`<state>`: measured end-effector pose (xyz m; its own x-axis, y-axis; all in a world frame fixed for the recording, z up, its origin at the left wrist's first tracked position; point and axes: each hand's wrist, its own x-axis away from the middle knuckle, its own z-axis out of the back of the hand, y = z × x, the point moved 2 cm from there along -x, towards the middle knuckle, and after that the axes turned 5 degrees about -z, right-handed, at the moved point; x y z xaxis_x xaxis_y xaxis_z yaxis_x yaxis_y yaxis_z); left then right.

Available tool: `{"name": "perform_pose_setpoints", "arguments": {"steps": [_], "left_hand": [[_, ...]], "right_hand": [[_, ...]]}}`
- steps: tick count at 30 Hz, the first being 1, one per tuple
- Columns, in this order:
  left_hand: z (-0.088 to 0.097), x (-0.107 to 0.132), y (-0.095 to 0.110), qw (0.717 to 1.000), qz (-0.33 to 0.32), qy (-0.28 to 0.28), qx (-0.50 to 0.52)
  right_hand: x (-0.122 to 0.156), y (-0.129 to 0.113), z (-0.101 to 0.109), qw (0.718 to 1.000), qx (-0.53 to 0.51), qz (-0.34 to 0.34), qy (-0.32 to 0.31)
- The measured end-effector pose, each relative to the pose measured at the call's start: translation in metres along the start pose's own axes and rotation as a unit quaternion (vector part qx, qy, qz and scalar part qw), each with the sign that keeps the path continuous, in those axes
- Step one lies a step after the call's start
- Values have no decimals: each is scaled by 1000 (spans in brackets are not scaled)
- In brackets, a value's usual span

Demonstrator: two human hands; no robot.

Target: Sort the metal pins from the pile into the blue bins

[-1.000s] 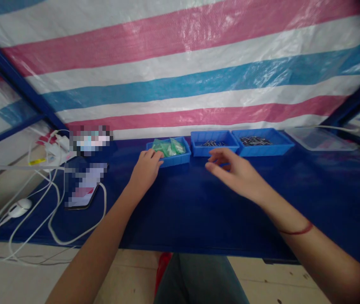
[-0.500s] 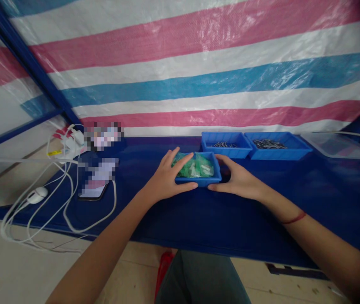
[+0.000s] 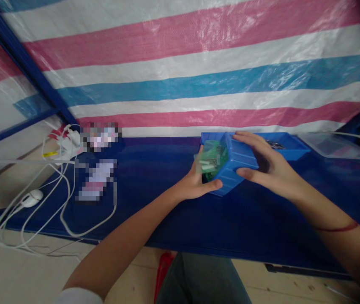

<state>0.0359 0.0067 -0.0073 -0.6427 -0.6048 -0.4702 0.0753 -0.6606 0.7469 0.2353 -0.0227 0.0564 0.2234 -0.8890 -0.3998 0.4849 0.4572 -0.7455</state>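
Observation:
A small blue plastic bin (image 3: pixel 232 166) is lifted off the blue table (image 3: pixel 167 211) and tipped on its side, mouth facing left. Green packets (image 3: pixel 211 158) crowd at its open mouth. My left hand (image 3: pixel 195 183) grips the bin's lower left rim, thumb under the edge and fingers at the opening. My right hand (image 3: pixel 262 166) wraps over the bin's ribbed underside from the right. Both hands hold the bin together above the table's middle.
Two more blue bins (image 3: pixel 286 145) with dark metal parts stand at the back behind the tipped one. A clear tray (image 3: pixel 335 147) lies at the far right. A phone (image 3: pixel 96 185), white cables (image 3: pixel 56 202) and a mouse (image 3: pixel 31 197) lie at the left. A striped tarp hangs behind.
Both hands closed on the bin of green packets, pulled it forward from the back row, then lifted it and tipped it onto its side toward the left.

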Motion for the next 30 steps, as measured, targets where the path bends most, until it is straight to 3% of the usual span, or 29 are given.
{"name": "perform_pose_setpoints", "arguments": {"steps": [5,9,17,20,24,27,30], "left_hand": [[3,1,-7,989,40,105,97],[1,-3,-5,979,108,141,102],[6,2,16,974,135,118,-137],[16,13,32,939,168,81,-288],[36,41,47,855,200,90,-470],[50,64,38,814,287,88,-497],[53,74,22,817,346,60,-458]], "right_hand": [[-5,-3,-10,1000,-4,29,7],[-10,-12,-4,997,46,54,4],[-20,-20,10,981,176,77,-18],[-22,-26,10,974,205,97,-32],[-24,-29,9,957,257,124,-59],[-25,-26,10,943,291,150,-65],[-24,-28,15,934,312,163,-67]]}}
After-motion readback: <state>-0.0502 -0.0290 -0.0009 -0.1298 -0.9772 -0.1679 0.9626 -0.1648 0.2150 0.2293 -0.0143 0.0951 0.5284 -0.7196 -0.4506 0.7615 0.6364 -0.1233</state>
